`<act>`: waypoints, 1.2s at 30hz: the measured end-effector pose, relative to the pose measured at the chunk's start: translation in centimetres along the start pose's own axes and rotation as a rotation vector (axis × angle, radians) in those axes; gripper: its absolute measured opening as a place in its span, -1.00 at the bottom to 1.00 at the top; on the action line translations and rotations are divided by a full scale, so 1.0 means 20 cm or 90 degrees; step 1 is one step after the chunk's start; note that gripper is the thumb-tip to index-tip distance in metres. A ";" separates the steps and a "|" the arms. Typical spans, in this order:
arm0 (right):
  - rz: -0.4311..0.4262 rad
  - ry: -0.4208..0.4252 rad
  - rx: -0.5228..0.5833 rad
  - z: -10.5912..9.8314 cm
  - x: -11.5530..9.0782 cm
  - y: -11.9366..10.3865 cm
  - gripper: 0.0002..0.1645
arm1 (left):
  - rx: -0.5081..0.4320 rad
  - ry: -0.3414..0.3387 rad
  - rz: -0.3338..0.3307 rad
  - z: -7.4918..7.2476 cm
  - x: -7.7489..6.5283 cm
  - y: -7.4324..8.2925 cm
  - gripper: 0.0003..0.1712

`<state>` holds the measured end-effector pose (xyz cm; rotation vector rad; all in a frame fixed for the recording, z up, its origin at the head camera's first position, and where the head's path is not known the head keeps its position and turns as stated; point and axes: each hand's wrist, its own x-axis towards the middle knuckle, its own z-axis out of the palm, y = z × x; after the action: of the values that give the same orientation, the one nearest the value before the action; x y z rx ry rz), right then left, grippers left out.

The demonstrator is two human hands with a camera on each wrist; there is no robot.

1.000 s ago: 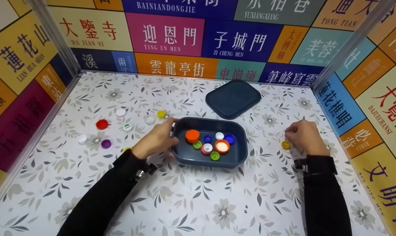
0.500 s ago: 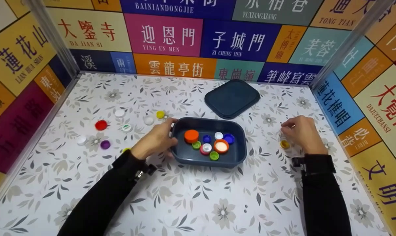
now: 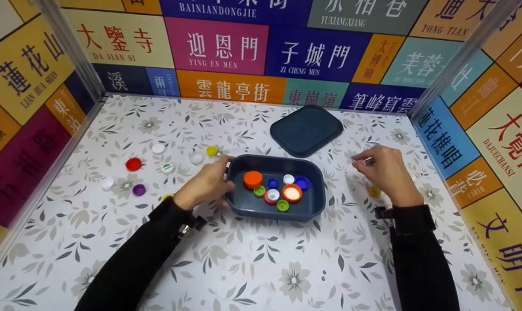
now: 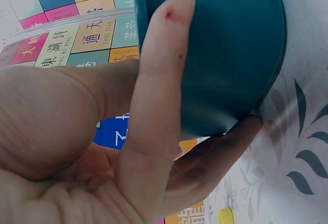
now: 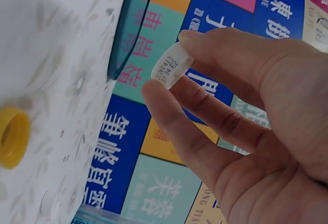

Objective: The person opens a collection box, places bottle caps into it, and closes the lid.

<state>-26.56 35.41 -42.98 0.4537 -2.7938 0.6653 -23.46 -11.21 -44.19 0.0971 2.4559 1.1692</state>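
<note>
Partner: Where's the white cap (image 5: 166, 67)?

Me: Aloft, right of the box (image 3: 261, 213); my right hand (image 3: 384, 172) pinches it between thumb and fingertips; left hand (image 3: 209, 181) grips the box's left end; I'd keep that steady; I'd judge a light pinch, a high approach and a low release best.

Partner: Against half a second ago?

Me: Right hand has shifted leftward, nearer the box; box and left hand look unmoved.
</note>
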 end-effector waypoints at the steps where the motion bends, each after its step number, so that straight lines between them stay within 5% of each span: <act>1: -0.011 0.005 -0.003 0.00 0.00 -0.02 -0.84 | 0.000 0.001 0.000 0.00 0.00 0.00 -0.02; 18: -0.158 0.041 0.057 0.11 0.06 -0.27 -0.88 | -0.014 0.007 0.022 0.00 0.00 -0.01 -0.03; 36: -0.181 -0.145 0.064 0.25 0.13 -0.58 -0.70 | -0.010 0.003 0.016 0.00 0.00 -0.01 -0.04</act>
<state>-25.59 22.56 -41.85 0.9805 -2.8259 0.7307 -23.40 -11.28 -44.26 0.1217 2.4558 1.2003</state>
